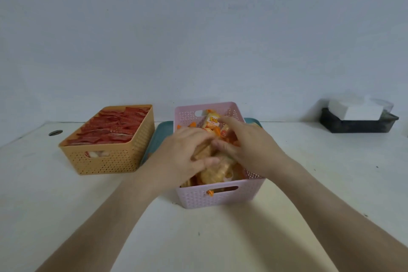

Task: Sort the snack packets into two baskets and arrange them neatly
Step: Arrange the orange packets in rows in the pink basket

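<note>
**Position of the work.** The orange packets (213,174) lie directly under your hands, heaped inside the pink basket (220,199). This basket stands at centre on the surface (220,238), with its long axis running near to far. The heap has no common axis: packets lie crossed and tilted, and one stands roughly upright at the far end. A corner of one packet pokes out through the near handle slot.

**Hands.** Both hands meet over the middle of the heap, so neither is nearer.
- The left hand (187,150) enters from the near left. Its fingers are curled over the top packets, with the thumb closed against them from the near side.
- The right hand (247,146) enters from the near right. Its fingers are bent across the heap, and packets appear to be held between the thumb and fingers.

**Containers.**
- The orange basket (106,161) stands to the left, apart from the pink one. It holds red packets (110,130) in overlapping rows, a layout that appears finished.
- A teal tray (162,134) shows between and behind the baskets. No packets are visible on its exposed part.

**Judgement.** Sorting looks complete. What remains is to align the orange heap along the basket's long axis.
</note>
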A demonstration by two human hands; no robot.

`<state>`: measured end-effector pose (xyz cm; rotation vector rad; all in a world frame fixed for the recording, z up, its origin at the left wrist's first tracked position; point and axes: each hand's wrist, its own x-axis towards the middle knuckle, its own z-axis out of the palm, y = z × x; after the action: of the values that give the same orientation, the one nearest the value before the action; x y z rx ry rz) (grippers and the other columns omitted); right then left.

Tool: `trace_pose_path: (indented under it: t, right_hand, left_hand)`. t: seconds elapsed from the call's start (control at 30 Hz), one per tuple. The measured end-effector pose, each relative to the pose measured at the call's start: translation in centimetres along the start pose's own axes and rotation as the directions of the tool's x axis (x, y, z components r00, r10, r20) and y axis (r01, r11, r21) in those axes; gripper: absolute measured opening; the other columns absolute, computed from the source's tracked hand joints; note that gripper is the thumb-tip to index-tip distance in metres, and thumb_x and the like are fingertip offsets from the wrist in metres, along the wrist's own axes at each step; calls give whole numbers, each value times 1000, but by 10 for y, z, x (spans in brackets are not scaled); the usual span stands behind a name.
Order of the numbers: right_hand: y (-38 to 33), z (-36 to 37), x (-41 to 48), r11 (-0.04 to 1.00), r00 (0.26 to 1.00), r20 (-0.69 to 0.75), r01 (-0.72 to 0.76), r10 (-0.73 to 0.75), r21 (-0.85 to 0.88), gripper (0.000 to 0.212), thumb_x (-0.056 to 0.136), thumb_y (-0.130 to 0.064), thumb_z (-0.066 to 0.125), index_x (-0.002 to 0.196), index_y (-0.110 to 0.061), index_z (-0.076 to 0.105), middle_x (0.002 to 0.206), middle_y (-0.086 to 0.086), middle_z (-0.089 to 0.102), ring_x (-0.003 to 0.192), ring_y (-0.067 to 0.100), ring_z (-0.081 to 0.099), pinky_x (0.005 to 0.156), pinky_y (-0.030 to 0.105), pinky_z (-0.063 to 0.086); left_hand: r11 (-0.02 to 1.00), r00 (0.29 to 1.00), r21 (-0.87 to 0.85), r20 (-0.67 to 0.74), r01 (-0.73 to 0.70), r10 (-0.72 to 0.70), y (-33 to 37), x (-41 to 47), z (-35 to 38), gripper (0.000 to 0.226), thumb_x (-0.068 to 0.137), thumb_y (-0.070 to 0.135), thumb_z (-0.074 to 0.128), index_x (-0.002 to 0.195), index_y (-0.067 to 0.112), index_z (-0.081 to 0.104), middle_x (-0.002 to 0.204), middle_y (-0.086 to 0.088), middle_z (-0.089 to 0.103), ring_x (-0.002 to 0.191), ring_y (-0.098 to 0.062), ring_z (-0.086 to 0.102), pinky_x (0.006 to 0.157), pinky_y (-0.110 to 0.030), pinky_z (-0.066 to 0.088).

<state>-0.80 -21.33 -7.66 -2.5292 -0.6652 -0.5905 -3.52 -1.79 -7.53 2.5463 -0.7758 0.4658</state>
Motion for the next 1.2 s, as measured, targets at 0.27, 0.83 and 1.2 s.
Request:
trace_pose_path:
  t: [0.27, 0.83, 1.2]
  right_hand:
    - [12, -28, 3, 660, 945, 285, -319, 162, 680, 39, 92, -28, 63, 129, -33, 51, 107, 2, 72, 93, 15, 70, 83, 28, 57]
    - [5, -6, 6, 975, 996, 42, -83, 76, 205, 30, 85, -18, 69, 114, -26, 67, 80, -13, 61, 68, 2, 54, 69, 22, 45]
    - [-1, -28, 3, 866, 973, 227, -156, 51, 475, 59, 85, -21, 72, 133, -39, 43, 105, -4, 55, 87, 20, 68, 81, 36, 57]
  left_hand:
    - [981, 984, -94, 67, 171, -165, 0, 4, 3, 90, 77, 39, 78, 144, 55, 19, 132, 9, 52, 125, -14, 46, 106, -46, 38]
    - [815, 965, -561, -101, 148, -244, 6, -7, -16, 26, 77, 54, 71, 90, 34, 61, 85, 20, 68, 80, -2, 65, 73, -24, 51]
    - [984, 978, -54, 132, 171, -163, 22, -10, -24, 58, 75, 39, 77, 114, 52, 36, 78, 16, 61, 70, 7, 59, 57, -10, 43]
